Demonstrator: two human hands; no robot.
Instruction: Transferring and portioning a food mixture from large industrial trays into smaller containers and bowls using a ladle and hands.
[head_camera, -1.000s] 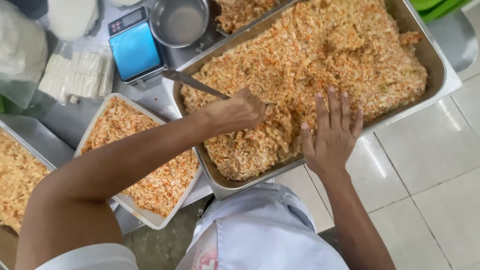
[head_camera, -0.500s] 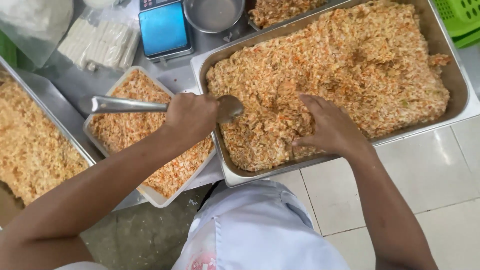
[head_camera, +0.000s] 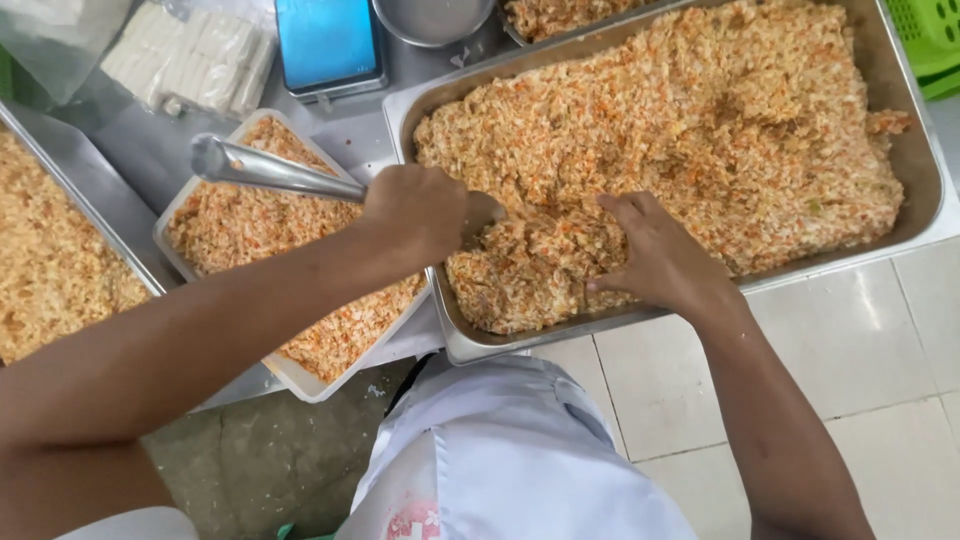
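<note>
left grip (head_camera: 420, 210) clenched on ladle (head_camera: 270, 170); right grip (head_camera: 655, 255) spread, pressing rice mix (head_camera: 700, 130)

spoon (head_camera: 265, 170): shiny metal | tray (head_camera: 915, 165): brushed steel | floor (head_camera: 850, 360): glossy tile

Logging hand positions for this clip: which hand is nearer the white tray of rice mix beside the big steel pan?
Left. The left hand, gripping a metal spoon handle, is over the white tray's right edge; the right hand rests farther right, inside the steel pan.
</note>
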